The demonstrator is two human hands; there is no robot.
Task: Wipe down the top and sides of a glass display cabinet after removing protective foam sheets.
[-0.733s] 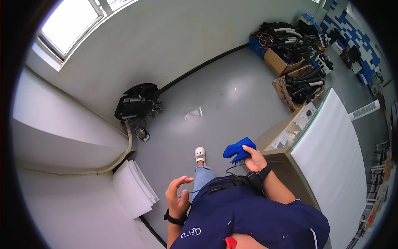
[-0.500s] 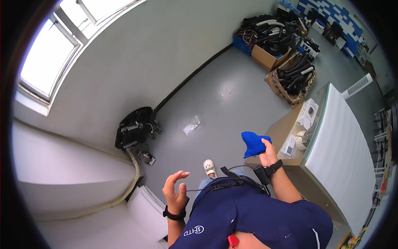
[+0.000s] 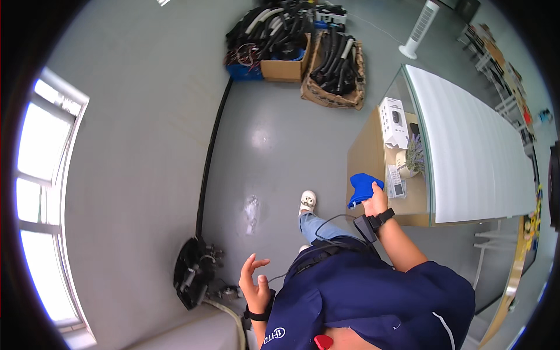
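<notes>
A blue cloth (image 3: 363,188) is pinched in my right hand (image 3: 377,202), its loose part spread beyond my fingers. That hand is beside the cabinet, close to a white remote-like device (image 3: 397,182) on its shelf. My left hand (image 3: 254,287) hangs in the air on the other side of my body, fingers apart and curved, with nothing in it. Both wrists wear black straps, and a dark box (image 3: 366,228) sits at the right one with a cable running to my waist.
A glass-sided cabinet (image 3: 366,153) with a white top (image 3: 472,146) stands at right, holding a white box (image 3: 394,123) and a potted lavender plant (image 3: 414,154). Cartons (image 3: 284,70) of black tubes line the far wall. Black equipment (image 3: 195,273) lies at left, near clear plastic (image 3: 251,213). A tower fan (image 3: 419,29) stands beyond.
My view has turned to the right, and I have stepped nearer the cabinet. The blue cloth stays in my right hand; my left hand is still open.
</notes>
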